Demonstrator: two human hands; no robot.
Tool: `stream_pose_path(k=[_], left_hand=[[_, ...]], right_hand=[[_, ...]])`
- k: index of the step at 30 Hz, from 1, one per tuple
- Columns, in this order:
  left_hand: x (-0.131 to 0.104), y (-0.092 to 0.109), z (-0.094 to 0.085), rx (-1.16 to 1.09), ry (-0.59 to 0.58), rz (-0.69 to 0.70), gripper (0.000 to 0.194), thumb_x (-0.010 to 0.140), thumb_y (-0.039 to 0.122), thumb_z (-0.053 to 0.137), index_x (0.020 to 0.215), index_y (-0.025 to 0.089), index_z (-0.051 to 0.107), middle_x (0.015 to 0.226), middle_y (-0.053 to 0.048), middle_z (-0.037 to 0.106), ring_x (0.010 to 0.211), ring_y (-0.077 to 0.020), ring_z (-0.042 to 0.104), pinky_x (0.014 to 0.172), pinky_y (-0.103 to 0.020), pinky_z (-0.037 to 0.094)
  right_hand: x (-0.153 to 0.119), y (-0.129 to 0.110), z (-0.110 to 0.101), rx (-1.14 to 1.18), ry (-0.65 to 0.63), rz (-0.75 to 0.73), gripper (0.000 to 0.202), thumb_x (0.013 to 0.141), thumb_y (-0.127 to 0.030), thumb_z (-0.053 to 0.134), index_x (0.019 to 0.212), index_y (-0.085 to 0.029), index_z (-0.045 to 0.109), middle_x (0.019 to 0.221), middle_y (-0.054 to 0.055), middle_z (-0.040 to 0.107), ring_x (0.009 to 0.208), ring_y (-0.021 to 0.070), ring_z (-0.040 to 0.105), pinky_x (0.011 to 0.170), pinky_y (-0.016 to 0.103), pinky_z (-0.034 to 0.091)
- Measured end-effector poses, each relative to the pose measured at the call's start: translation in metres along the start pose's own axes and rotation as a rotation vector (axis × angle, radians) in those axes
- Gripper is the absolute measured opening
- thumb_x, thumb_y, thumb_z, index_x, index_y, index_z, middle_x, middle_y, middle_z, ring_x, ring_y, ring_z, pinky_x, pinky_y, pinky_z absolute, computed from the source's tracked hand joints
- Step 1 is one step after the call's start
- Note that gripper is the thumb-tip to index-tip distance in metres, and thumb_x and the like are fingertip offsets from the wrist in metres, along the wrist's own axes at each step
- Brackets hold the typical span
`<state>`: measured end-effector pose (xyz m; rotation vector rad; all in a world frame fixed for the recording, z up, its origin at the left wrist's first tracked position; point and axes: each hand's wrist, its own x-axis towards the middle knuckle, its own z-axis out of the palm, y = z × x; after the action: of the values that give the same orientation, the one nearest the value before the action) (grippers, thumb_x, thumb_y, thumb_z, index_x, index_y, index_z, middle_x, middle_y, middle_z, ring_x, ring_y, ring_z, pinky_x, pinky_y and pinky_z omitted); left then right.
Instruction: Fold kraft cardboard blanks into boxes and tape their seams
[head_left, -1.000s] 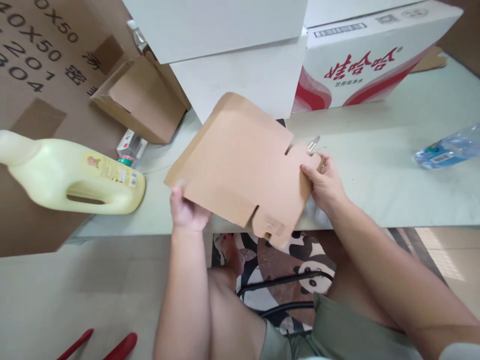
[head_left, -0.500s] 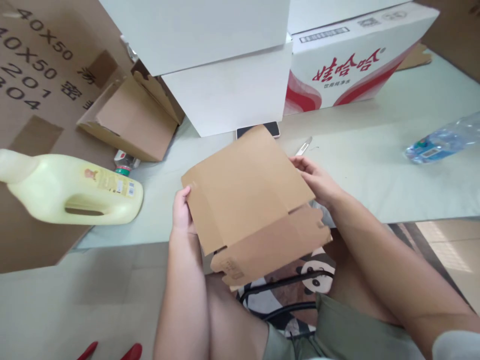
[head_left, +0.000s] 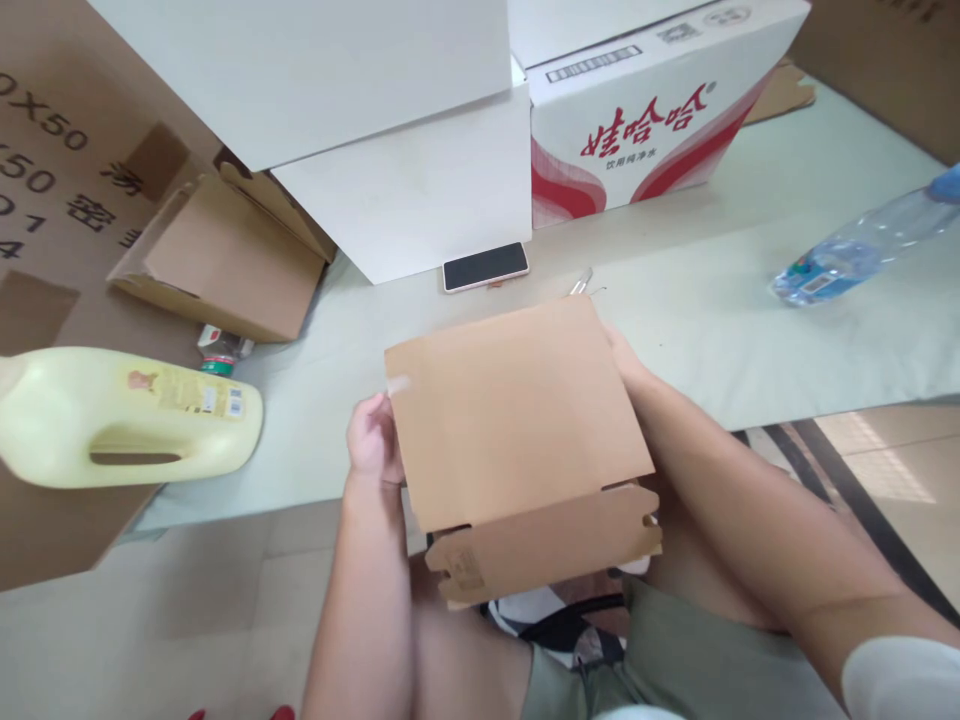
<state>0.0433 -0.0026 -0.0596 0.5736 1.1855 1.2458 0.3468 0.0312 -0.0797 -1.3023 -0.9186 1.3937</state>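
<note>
A brown cardboard box, mostly flattened with a notched flap folded down toward me, is held over the table's front edge and my lap. My left hand grips its left side, fingers curled behind the edge and thumb up by a small pale patch on the corner. At the right side my right hand holds the box from behind; its fingers are hidden by the cardboard. Just past the far edge lie a phone and a small cutter-like tool, partly covered.
White boxes and a red-and-white carton stand at the back of the table. On the left are a folded brown box, a small bottle and a pale yellow jug. A clear plastic bottle lies at right.
The cardboard box has turned flatter toward me and come slightly nearer, uncovering the phone. My right fingers have slipped out of sight behind it. The view has shifted right.
</note>
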Motion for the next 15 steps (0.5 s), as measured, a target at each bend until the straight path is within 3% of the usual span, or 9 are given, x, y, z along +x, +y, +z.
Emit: stream_pose_path(k=[6, 8, 10, 13, 15], left_hand=[[-0.002, -0.001, 0.006, 0.091, -0.014, -0.101, 0.035, 0.059, 0.025, 0.085, 0.09, 0.016, 0.073, 0.083, -0.009, 0.078, 0.069, -0.0248, 0.075, 0.062, -0.033, 0.061], [-0.002, 0.0, 0.009, 0.089, -0.013, -0.065, 0.036, 0.057, 0.024, 0.087, 0.089, 0.015, 0.073, 0.085, -0.009, 0.079, 0.067, -0.0232, 0.074, 0.061, -0.031, 0.06], [0.001, 0.001, 0.009, 0.059, 0.001, -0.01, 0.035, 0.058, 0.024, 0.085, 0.09, 0.015, 0.073, 0.086, -0.009, 0.079, 0.069, -0.0228, 0.074, 0.063, -0.031, 0.06], [0.008, 0.006, 0.003, -0.045, 0.113, 0.121, 0.026, 0.063, 0.019, 0.079, 0.087, 0.017, 0.071, 0.084, -0.004, 0.078, 0.072, -0.0185, 0.073, 0.067, -0.028, 0.06], [0.013, 0.009, -0.005, -0.138, 0.207, 0.215, 0.018, 0.069, 0.016, 0.07, 0.087, 0.02, 0.07, 0.087, -0.001, 0.078, 0.079, -0.0164, 0.073, 0.073, -0.026, 0.059]], right_hand=[[-0.012, -0.006, 0.005, 0.07, -0.092, 0.033, 0.035, 0.066, -0.047, 0.081, 0.089, -0.024, 0.07, 0.083, 0.002, 0.072, 0.076, 0.0229, 0.068, 0.064, 0.036, 0.055], [-0.012, -0.008, 0.007, 0.105, -0.144, 0.089, 0.033, 0.069, -0.045, 0.082, 0.091, -0.025, 0.07, 0.082, 0.003, 0.073, 0.072, 0.0218, 0.067, 0.064, 0.036, 0.056], [-0.007, -0.01, 0.006, 0.182, -0.139, 0.135, 0.034, 0.074, -0.054, 0.079, 0.088, -0.025, 0.068, 0.076, 0.002, 0.071, 0.067, 0.0201, 0.066, 0.061, 0.035, 0.056], [0.005, -0.009, 0.0, 0.303, -0.097, 0.11, 0.049, 0.077, -0.072, 0.067, 0.086, -0.024, 0.067, 0.072, 0.002, 0.069, 0.065, 0.0179, 0.066, 0.062, 0.032, 0.057], [0.007, -0.008, -0.005, 0.325, -0.134, 0.085, 0.057, 0.077, -0.078, 0.062, 0.089, -0.023, 0.067, 0.076, 0.003, 0.071, 0.068, 0.0182, 0.069, 0.065, 0.033, 0.058]])
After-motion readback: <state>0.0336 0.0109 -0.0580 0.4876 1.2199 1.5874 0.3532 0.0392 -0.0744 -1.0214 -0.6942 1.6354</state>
